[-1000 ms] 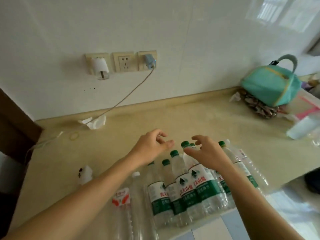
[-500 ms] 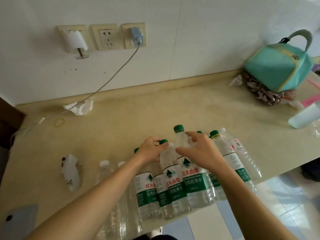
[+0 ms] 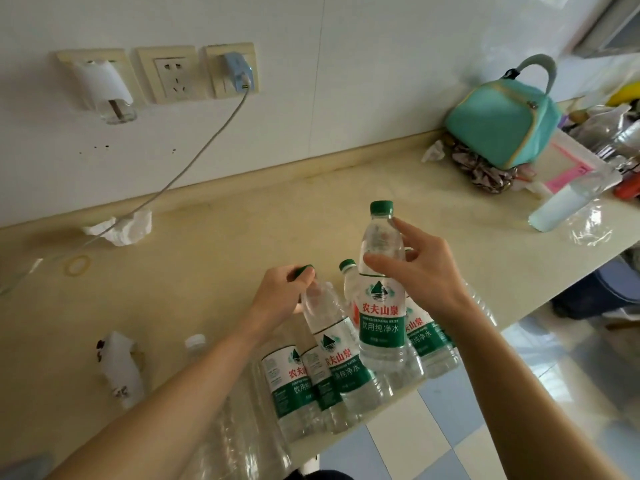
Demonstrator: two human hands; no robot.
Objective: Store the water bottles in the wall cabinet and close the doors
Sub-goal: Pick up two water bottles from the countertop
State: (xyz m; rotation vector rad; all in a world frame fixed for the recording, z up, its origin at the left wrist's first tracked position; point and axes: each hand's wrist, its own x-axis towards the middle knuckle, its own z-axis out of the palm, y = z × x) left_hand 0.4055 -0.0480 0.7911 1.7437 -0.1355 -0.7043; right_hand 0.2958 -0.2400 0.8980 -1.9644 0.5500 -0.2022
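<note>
- While the right hand [image 3: 420, 271] curls thumb and fingers round the shoulder of one green-capped water bottle [image 3: 382, 303], that bottle stands upright, raised above the others with its cap highest of all.
- The left hand [image 3: 284, 292] pinches the neck of a second bottle [image 3: 327, 344] just under its green cap; this one tilts to the left, and its base seems to sit among the pack, though the crowd of bottles hides the exact contact.
- Round both grips the remaining bottles [image 3: 429, 344] are bunched at the near edge of the beige counter [image 3: 225, 244], some in loose clear wrap, with a few clear unlabelled ones lying to the left.
- Further out lie a crumpled tissue [image 3: 119, 226] by the wall, a charger cable [image 3: 194, 168] running up to the sockets, and a teal bag [image 3: 502, 123] at the far right.
- The step in hand looks like the pick-up: one bottle per hand, drawn out of the pack.
- The wall cabinet is not in view, so nothing is stored yet and the task is near its start.
- The next move likely calls for freeing the left bottle cleanly from the wrap, then carrying both upright to the cabinet.
</note>
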